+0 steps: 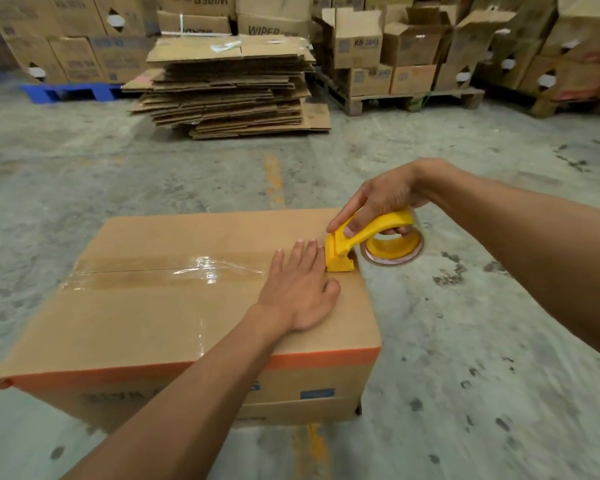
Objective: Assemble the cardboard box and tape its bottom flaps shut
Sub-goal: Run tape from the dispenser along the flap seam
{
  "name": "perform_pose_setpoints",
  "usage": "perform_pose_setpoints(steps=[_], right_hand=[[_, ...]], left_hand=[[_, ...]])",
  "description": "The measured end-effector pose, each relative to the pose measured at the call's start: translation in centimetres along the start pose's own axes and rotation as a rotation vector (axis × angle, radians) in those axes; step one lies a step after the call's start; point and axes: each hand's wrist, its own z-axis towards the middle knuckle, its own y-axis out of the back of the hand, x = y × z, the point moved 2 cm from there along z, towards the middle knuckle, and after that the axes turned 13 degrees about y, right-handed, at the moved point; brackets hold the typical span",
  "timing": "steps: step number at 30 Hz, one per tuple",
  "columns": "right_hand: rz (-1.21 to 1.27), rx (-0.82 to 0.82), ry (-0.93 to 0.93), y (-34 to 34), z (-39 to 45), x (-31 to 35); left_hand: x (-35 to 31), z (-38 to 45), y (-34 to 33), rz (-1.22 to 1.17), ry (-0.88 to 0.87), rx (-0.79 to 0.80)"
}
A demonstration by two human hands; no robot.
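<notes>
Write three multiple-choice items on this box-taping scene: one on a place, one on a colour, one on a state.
1. Where is the tape dispenser?
A. at the box's right edge
B. on the floor
C. on the flat cardboard stack

2. What colour is the dispenser?
A. blue
B. yellow
C. red

3. What is the left hand doing?
A. gripping the dispenser
B. lifting a flap
C. lying flat on the box

Answers:
A, it sits at the seam's right end.
B, its body is yellow.
C, the palm is down beside the dispenser; the right hand grips the handle.

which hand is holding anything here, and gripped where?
Right hand grips the yellow tape dispenser by its arched handle, index finger along the top. Left hand holds nothing; it lies flat, palm down, on the box.
</notes>
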Motion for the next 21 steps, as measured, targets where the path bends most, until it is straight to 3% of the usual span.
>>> perform_pose_setpoints(steps=[6, 10, 21], right_hand=[[0.101, 0.002, 0.057, 0.3, -0.7, -2.4], [0.114, -0.064, -0.031, 2.3, -4.8, -5.6], [-0.067, -0.064, -0.044, -1.1, -2.6, -5.5]], left_hand=[[0.8, 0.2, -0.9, -0.004, 0.07, -0.036], [0.7, 0.1, -0.7, -0.01, 0.07, -0.035], [-0.1, -0.2, -1.0, 0.043, 0.036, -0.042]])
